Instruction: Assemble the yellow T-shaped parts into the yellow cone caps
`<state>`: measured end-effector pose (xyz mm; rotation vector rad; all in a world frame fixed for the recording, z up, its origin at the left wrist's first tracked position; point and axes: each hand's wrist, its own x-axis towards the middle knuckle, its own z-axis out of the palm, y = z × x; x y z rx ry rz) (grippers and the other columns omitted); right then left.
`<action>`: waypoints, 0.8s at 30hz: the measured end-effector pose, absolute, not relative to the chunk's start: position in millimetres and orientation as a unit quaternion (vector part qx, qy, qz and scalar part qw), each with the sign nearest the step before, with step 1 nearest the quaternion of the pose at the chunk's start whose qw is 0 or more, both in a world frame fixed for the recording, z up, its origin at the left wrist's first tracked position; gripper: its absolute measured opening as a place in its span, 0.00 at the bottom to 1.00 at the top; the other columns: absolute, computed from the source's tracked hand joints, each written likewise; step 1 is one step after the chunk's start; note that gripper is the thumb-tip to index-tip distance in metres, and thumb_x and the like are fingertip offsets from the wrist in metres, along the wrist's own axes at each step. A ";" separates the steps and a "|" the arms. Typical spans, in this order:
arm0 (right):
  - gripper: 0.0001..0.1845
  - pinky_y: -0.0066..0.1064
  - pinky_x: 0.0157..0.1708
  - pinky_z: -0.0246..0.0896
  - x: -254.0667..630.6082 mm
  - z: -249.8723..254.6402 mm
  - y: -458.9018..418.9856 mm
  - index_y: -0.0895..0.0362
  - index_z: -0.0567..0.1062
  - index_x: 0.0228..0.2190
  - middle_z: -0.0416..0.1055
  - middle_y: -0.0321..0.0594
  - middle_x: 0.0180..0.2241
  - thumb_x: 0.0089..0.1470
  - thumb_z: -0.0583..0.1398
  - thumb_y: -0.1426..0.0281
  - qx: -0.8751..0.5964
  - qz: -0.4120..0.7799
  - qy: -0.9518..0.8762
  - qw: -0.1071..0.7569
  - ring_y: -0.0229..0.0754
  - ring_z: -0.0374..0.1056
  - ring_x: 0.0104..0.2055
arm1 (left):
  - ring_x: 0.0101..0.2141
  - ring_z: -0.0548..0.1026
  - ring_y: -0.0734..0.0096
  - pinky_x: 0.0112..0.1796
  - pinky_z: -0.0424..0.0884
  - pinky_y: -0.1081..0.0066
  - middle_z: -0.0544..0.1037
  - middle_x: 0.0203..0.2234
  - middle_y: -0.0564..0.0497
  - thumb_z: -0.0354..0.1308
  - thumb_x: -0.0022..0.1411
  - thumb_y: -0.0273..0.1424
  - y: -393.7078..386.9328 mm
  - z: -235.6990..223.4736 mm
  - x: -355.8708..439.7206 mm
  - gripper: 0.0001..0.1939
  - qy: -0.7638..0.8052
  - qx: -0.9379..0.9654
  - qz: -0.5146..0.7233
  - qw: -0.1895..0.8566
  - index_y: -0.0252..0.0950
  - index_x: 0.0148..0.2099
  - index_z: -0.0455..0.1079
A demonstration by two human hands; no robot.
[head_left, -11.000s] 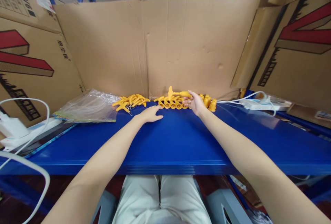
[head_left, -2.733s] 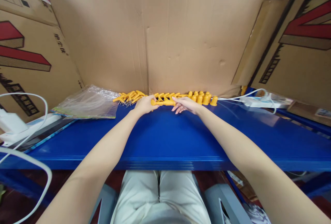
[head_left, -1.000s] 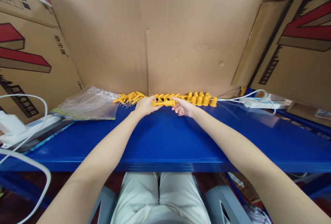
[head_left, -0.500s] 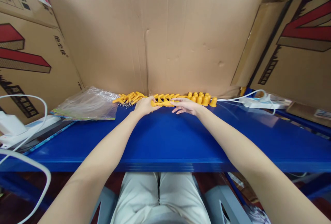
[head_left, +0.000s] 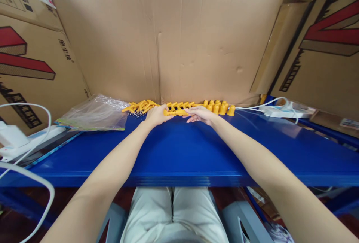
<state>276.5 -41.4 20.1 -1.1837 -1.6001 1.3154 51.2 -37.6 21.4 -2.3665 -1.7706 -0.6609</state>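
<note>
Between my two hands, just above the back of the blue table, a yellow plastic rod-like part (head_left: 177, 112) lies sideways. My left hand (head_left: 157, 115) is closed round its left end. At the right end, the thumb and fingers of my right hand (head_left: 199, 114) pinch it, while the lower fingers stay loosely spread. Behind the hands runs a row of yellow branched plastic pieces (head_left: 179, 105). A heap of similar yellow pieces (head_left: 141, 106) lies left of my left hand, with small metal bits (head_left: 137, 114) below it. Yellow cup-shaped caps (head_left: 215, 106) stand right of my right hand.
A stack of clear plastic bags (head_left: 95, 114) lies at the left of the blue table (head_left: 185, 153). White power strips sit at the left (head_left: 33, 138) and right (head_left: 286, 112), with cables. A cardboard panel (head_left: 213, 48) closes off the back; printed cartons (head_left: 30, 67) flank it.
My right hand has shifted slightly, and its fingers have drawn closer together on the right end of the yellow part. My left hand has stayed almost still.
</note>
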 end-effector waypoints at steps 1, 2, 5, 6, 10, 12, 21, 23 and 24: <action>0.11 0.23 0.28 0.68 276.0 20.1 -42.0 0.59 0.77 0.36 0.78 0.46 0.40 0.58 0.61 0.63 -0.464 0.513 -0.622 0.368 0.34 0.74 0.27 | 0.40 0.76 0.59 0.36 0.67 0.69 0.79 0.32 0.50 0.61 0.53 0.48 -37.6 21.2 51.2 0.21 -0.584 -0.780 -0.217 0.058 0.41 0.44 0.71; 0.11 0.23 0.28 0.68 275.5 19.8 -42.2 0.58 0.77 0.35 0.78 0.46 0.40 0.58 0.61 0.63 -0.465 0.515 -0.620 0.367 0.35 0.74 0.27 | 0.40 0.76 0.58 0.36 0.67 0.69 0.79 0.34 0.49 0.61 0.53 0.48 -37.5 21.1 51.1 0.21 -0.585 -0.780 -0.217 0.060 0.41 0.44 0.71; 0.09 0.25 0.30 0.69 273.2 18.9 -41.3 0.57 0.76 0.34 0.79 0.43 0.37 0.58 0.61 0.64 -0.457 0.537 -0.599 0.379 0.36 0.74 0.28 | 0.41 0.76 0.56 0.39 0.68 0.67 0.79 0.37 0.48 0.60 0.54 0.49 -36.8 20.0 50.4 0.22 -0.585 -0.779 -0.218 0.056 0.41 0.45 0.71; 0.08 0.25 0.31 0.69 272.4 19.0 -40.6 0.57 0.76 0.34 0.79 0.43 0.36 0.58 0.60 0.66 -0.452 0.552 -0.585 0.387 0.35 0.74 0.28 | 0.42 0.76 0.56 0.40 0.69 0.65 0.79 0.38 0.47 0.59 0.54 0.50 -36.4 19.2 50.0 0.24 -0.579 -0.783 -0.222 0.050 0.40 0.46 0.70; 0.05 0.27 0.37 0.69 273.4 24.7 -37.1 0.60 0.73 0.32 0.76 0.41 0.27 0.58 0.56 0.76 -0.430 0.605 -0.501 0.446 0.34 0.73 0.27 | 0.50 0.72 0.53 0.48 0.68 0.60 0.73 0.52 0.43 0.59 0.52 0.54 -33.6 13.4 49.2 0.40 -0.489 -0.830 -0.269 0.003 0.41 0.62 0.58; 0.07 0.26 0.37 0.69 278.2 30.4 -34.8 0.59 0.71 0.31 0.74 0.39 0.25 0.58 0.54 0.79 -0.425 0.612 -0.451 0.491 0.34 0.72 0.26 | 0.54 0.69 0.53 0.50 0.67 0.59 0.65 0.60 0.41 0.60 0.52 0.53 -32.0 9.8 49.6 0.48 -0.443 -0.847 -0.292 -0.016 0.41 0.68 0.45; 0.07 0.26 0.35 0.69 306.9 37.4 -17.2 0.54 0.63 0.29 0.70 0.31 0.26 0.51 0.55 0.78 -0.391 0.466 -0.358 0.708 0.33 0.72 0.27 | 0.50 0.73 0.56 0.47 0.70 0.61 0.67 0.59 0.41 0.55 0.60 0.41 -26.7 1.8 48.4 0.35 -0.453 -0.868 -0.201 -0.023 0.38 0.66 0.52; 0.07 0.28 0.36 0.69 309.1 30.7 -10.7 0.54 0.63 0.31 0.71 0.31 0.28 0.50 0.56 0.77 -0.423 0.411 -0.387 0.708 0.34 0.72 0.29 | 0.51 0.72 0.55 0.48 0.70 0.62 0.69 0.57 0.42 0.54 0.60 0.41 -26.5 1.0 48.7 0.32 -0.456 -0.870 -0.186 -0.020 0.37 0.65 0.55; 0.08 0.29 0.37 0.69 309.9 26.4 -7.2 0.53 0.63 0.32 0.71 0.32 0.30 0.50 0.56 0.76 -0.443 0.381 -0.405 0.703 0.35 0.73 0.31 | 0.51 0.72 0.56 0.48 0.70 0.62 0.70 0.57 0.42 0.54 0.60 0.41 -26.7 0.8 49.1 0.32 -0.456 -0.871 -0.181 -0.019 0.37 0.64 0.56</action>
